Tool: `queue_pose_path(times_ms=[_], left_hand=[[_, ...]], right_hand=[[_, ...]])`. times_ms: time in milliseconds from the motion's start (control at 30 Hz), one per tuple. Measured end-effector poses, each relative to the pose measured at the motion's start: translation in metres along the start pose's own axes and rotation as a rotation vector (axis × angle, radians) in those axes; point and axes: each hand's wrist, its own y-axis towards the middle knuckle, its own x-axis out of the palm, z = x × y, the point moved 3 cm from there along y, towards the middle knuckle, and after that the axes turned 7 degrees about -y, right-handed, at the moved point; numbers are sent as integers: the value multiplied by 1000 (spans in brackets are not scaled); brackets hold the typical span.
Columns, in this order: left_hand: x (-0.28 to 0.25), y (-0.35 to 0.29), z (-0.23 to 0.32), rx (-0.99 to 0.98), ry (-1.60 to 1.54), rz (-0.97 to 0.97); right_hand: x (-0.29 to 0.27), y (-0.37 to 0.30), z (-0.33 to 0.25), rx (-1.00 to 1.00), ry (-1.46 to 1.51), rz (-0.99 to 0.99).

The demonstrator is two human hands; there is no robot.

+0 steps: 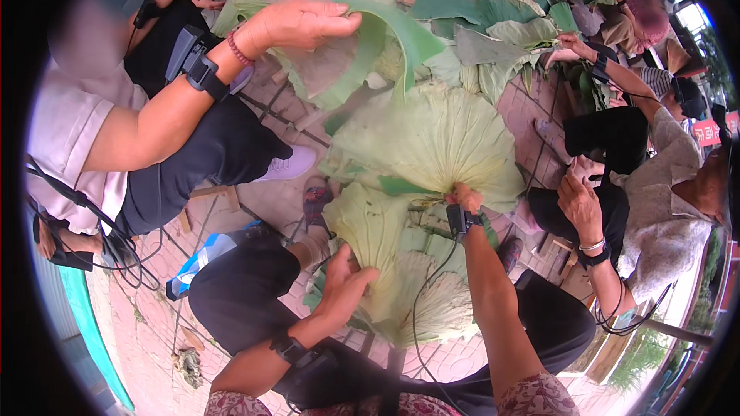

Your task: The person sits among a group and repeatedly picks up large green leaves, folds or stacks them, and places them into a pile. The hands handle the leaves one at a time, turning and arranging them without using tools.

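My right hand (466,198) pinches a large pale green lotus leaf (432,135) near its centre, where the veins meet. The leaf spreads out flat beyond the hand. My left hand (344,286) is at the left edge of a yellowish lotus leaf (368,219), its thumb apart from its curled fingers and touching the leaf. More pale, wrinkled lotus leaves (435,293) lie between my knees, beneath and beside that one. Both my wrists wear black devices, and a cable hangs from the right one.
To my left, a seated person's hand (312,23) lifts a green lotus leaf (416,38). At my right, another person's hand (582,204) is raised. Leaves are heaped (493,8) at the far side. A blue-and-white bag (204,258) lies by my left knee on the brick paving (146,339).
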Motion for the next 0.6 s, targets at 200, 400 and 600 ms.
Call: queue_pose_path(times_ms=[200,400,600], left_hand=[[3,11,4,-35,-39,27],[-12,3,-4,-15,-75,86],[-1,9,-7,45,-61,-61]], right_hand=[[-54,-34,29,-125,226,-189],[-48,-225,31,-270,-173,-587],[-34,-333,-5,-679,-640,-697]])
